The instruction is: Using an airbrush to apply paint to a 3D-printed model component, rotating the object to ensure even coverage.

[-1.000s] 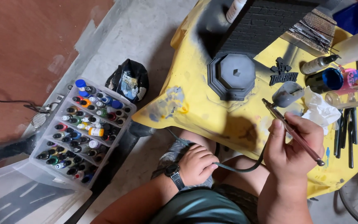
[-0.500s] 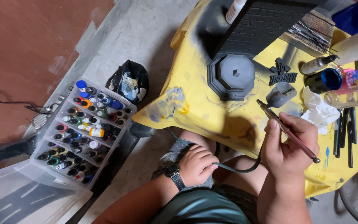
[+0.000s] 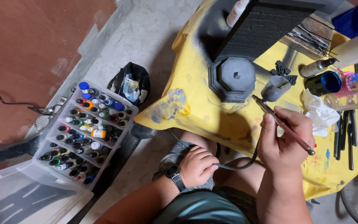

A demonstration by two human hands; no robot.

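**Right hand closed around an airbrush over the yellow table**

Gripping the airbrush [image 3: 282, 124], the right hand [image 3: 284, 143] wraps its fingers around the slim barrel, thumb lying along the near side. It is a thin metal tool with a reddish-brown handle ending in a small dark knob, and it slants from that knob at the lower right up to a fine tip at the upper left. The tip hangs just short of a small grey cup [image 3: 275, 88] and near a dark grey octagonal piece [image 3: 232, 79]. The right forearm rises from the bottom edge, wrist bent so the palm faces left.

A dark hose [image 3: 239, 165] curves down from under this hand toward the left hand [image 3: 197, 166], which rests curled on the person's knee, fingers closed loosely over the hose; a black wristwatch [image 3: 175, 176] sits on that wrist.

Right of the grip lie a crumpled white tissue [image 3: 320, 112] and a row of dark brushes [image 3: 347, 135] on the yellow tablecloth [image 3: 195, 103]. Beyond the tip stands a dark brick-textured model wall [image 3: 266, 29]. Far to the left, on the floor, a clear tray of paint bottles [image 3: 85, 132] sits beside a black bag [image 3: 131, 83].
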